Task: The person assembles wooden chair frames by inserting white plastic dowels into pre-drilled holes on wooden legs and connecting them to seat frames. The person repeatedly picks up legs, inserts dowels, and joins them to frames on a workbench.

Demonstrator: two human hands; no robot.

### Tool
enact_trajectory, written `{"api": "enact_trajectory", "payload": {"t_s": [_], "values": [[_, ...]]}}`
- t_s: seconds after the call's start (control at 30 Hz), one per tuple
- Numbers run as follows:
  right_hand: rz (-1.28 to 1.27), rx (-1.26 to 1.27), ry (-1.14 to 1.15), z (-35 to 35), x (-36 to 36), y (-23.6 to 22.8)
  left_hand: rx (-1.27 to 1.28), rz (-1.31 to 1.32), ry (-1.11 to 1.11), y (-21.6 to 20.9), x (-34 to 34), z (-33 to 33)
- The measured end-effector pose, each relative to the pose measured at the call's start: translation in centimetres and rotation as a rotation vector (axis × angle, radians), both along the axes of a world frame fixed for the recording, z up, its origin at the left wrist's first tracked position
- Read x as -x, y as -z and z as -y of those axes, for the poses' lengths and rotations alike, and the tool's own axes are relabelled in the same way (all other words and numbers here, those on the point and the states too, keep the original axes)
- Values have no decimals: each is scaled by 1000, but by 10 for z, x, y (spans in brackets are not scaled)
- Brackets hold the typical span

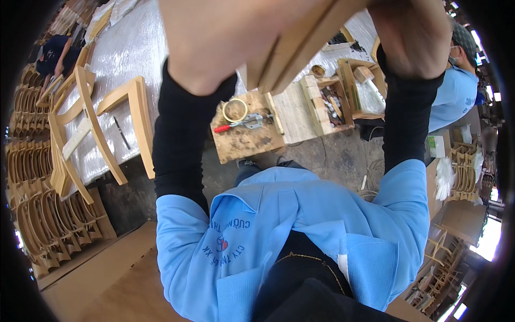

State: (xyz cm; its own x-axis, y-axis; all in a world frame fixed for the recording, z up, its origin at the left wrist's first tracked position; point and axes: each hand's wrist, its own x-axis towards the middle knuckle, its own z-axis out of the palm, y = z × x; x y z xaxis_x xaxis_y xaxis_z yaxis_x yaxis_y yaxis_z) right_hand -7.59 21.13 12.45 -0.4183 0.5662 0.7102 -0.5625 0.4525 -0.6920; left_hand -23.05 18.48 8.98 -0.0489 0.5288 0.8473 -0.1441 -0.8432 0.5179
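Observation:
Close to the camera, a pale wooden part [292, 51] with a long groove or gap along it is raised at the top of the head view. My left hand [230, 37] is closed on its left side, large and slightly blurred. My right hand [410, 40] is at its right end, closed on it as well. The fingertips of both hands are hidden or cut off by the upper edge. Below the part, a worn wooden board [244, 142] carries a toggle clamp [238, 124] with a red handle and a cream-coloured ring [235, 110].
Curved wooden chair frames [99, 129] stand on a plastic-covered table [120, 53] at the left, beside a dark pen-like stick [121, 132]. Wooden boxes [328, 107] of small parts lie ahead. A co-worker [456, 96] is at the right, another person [53, 56] far left. Cables [370, 166] cross the floor.

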Motion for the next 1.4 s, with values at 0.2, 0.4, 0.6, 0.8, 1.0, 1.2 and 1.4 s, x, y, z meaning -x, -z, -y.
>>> {"api": "enact_trajectory", "payload": {"t_s": [0.2,0.4,0.6,0.8,1.0,1.2,1.4], "values": [[37,148,129,19,-113,60,32,-54,-165,57,-104,13],[167,266,62,34,-182,122,290,-181,-266,112,-154,47],[292,420,59,64,-214,169,407,-237,-209,163,-176,86],[354,138,115,43,-203,205,436,-152,-215,166,-187,102],[367,170,-29,17,-193,204,470,-76,-257,173,-175,101],[384,202,-45,-3,-182,210,422,-178,-303,165,-166,98],[420,201,1,-2,-181,211,411,-100,-212,178,-161,83]]}}
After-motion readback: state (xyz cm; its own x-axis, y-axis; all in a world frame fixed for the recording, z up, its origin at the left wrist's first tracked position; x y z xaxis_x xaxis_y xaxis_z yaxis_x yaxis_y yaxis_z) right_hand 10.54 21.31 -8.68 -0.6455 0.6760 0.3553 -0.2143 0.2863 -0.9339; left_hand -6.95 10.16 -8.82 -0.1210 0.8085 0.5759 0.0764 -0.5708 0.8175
